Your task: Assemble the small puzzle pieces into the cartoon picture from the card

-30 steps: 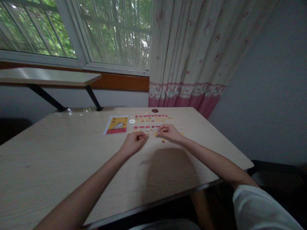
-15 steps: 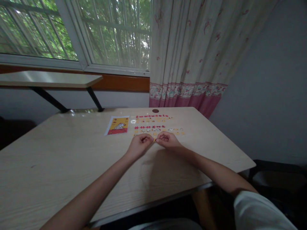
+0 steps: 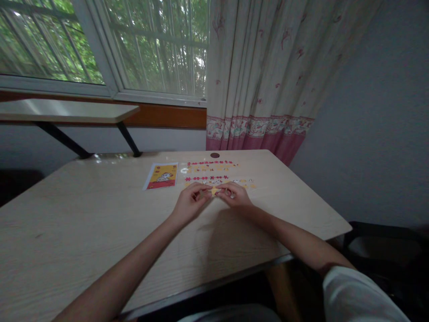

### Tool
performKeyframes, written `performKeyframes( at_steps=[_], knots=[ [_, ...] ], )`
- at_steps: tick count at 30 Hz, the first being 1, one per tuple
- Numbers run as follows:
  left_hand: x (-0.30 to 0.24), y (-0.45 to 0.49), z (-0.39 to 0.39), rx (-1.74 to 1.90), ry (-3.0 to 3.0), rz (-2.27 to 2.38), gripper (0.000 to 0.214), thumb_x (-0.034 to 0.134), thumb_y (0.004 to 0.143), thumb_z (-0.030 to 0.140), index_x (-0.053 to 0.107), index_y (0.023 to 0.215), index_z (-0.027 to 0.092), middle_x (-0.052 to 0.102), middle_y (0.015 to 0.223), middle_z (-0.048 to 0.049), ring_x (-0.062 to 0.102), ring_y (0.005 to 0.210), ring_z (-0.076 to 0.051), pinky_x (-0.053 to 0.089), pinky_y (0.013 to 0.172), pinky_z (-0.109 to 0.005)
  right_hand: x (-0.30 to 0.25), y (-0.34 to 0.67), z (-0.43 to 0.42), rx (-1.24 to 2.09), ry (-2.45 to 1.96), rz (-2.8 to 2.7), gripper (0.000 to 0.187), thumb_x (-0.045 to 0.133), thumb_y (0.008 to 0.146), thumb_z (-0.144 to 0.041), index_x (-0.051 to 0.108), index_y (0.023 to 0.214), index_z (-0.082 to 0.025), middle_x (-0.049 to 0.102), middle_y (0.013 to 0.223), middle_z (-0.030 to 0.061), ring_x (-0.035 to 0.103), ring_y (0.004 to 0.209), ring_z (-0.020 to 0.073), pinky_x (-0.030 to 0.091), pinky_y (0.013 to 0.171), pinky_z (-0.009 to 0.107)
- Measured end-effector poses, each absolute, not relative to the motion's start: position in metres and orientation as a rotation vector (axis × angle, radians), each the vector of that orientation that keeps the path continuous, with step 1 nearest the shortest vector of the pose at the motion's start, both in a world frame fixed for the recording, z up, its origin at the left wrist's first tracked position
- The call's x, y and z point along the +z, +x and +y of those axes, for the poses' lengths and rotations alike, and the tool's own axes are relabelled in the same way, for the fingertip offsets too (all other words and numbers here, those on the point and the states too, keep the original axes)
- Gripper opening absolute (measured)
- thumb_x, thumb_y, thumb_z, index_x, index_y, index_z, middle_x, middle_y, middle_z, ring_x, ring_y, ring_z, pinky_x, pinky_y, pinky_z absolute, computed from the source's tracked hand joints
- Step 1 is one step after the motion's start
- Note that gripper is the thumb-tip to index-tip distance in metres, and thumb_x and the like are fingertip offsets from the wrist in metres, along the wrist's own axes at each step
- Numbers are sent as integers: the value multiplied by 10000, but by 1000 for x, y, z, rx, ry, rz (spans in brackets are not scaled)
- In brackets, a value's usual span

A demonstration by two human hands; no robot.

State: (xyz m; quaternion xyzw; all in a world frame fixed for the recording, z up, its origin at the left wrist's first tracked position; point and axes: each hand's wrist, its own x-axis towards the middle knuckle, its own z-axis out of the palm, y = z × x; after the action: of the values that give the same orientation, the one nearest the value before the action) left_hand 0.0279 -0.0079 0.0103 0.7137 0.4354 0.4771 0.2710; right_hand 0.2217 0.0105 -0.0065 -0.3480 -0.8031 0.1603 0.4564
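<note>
Between my two hands is a small yellow jigsaw puzzle piece point(image 3: 214, 191), pinched from both sides. My left hand point(image 3: 192, 199) grips its left edge with thumb and forefinger. On the other side, my right hand point(image 3: 233, 195) pinches the right edge; whether there is one piece or two joined ones I cannot tell. Just beyond the hands lie rows of loose pieces: red pieces point(image 3: 210, 163) at the back, yellow pieces point(image 3: 219, 169) below them, more red, then mixed white and yellow ones, partly hidden by my fingers. To the left lies a picture card point(image 3: 163, 175) with a white cartoon animal on yellow and red.
The wooden table point(image 3: 110, 232) carries everything. A raised shelf point(image 3: 67, 110) on dark brackets stands at its back left. A round dark cap point(image 3: 215, 155) sits near the back edge. Behind are a window and a long curtain point(image 3: 258, 89); a dark chair point(image 3: 385, 237) stands at right.
The yellow piece now shows flatter and larger between my fingertips, and my fingers have extended along its edges. The whole view has shifted slightly.
</note>
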Motion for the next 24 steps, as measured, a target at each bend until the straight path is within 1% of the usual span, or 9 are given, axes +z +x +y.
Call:
performKeyframes(
  at_steps=[4, 7, 9, 11, 13, 15, 19, 24],
  knots=[
    [13, 26, -12, 1303, 2190, 1150, 173, 615, 785, 284, 676, 904, 173, 612, 811, -45, 478, 596, -111, 371, 521, -225, -7, 220, 11, 372, -849, -2002, 232, 599, 821, -374, 675, 965, -209, 639, 747, 28, 547, 656, 119, 442, 633, 243],
    [12, 21, -10, 1256, 2311, 1145, 170, 594, 812, 296, 666, 909, 177, 621, 856, -58, 515, 653, -126, 406, 570, -242, -1, 225, 12, 366, -843, -2073, 253, 598, 821, -363, 664, 998, -195, 657, 796, 43, 565, 687, 124, 444, 648, 244],
    [12, 15, -7, 1163, 2350, 1168, 179, 587, 814, 311, 668, 900, 176, 629, 868, -64, 541, 703, -143, 426, 615, -259, 4, 234, 15, 355, -873, -2132, 249, 587, 829, -342, 660, 1007, -185, 665, 824, 52, 576, 712, 127, 443, 666, 245],
    [13, 7, -4, 995, 2365, 1210, 181, 583, 806, 309, 678, 890, 181, 638, 841, -59, 554, 719, -154, 428, 637, -269, 9, 246, 20, 349, -932, -2184, 206, 576, 837, -314, 673, 960, -180, 669, 831, 54, 581, 723, 124, 438, 684, 243],
    [14, -2, 0, 840, 2369, 1258, 188, 574, 794, 290, 688, 902, 186, 641, 813, -51, 551, 695, -153, 418, 627, -265, 11, 258, 27, 367, -978, -2255, 165, 577, 836, -286, 684, 888, -172, 669, 816, 52, 581, 714, 118, 432, 686, 236],
    [15, -10, 4, 765, 2366, 1292, 209, 562, 785, 273, 690, 925, 187, 637, 797, -45, 540, 668, -145, 406, 615, -258, 10, 268, 32, 407, -987, -2343, 149, 587, 828, -271, 688, 859, -166, 669, 803, 50, 578, 700, 115, 428, 680, 232],
    [14, -20, 10, 683, 2361, 1312, 259, 550, 781, 303, 690, 961, 181, 618, 747, -37, 530, 642, -145, 388, 599, -251, 1, 271, 37, 467, -950, -2428, 169, 603, 820, -282, 690, 894, -158, 674, 821, 58, 581, 712, 125, 430, 700, 244],
    [5, -28, 17, 584, 2324, 1280, 287, 554, 775, 361, 702, 937, 175, 607, 699, -32, 523, 609, -145, 371, 564, -241, -5, 266, 35, 458, -927, -2477, 214, 608, 818, -314, 685, 948, -162, 670, 870, 72, 592, 814, 152, 435, 761, 267]
  ],
)
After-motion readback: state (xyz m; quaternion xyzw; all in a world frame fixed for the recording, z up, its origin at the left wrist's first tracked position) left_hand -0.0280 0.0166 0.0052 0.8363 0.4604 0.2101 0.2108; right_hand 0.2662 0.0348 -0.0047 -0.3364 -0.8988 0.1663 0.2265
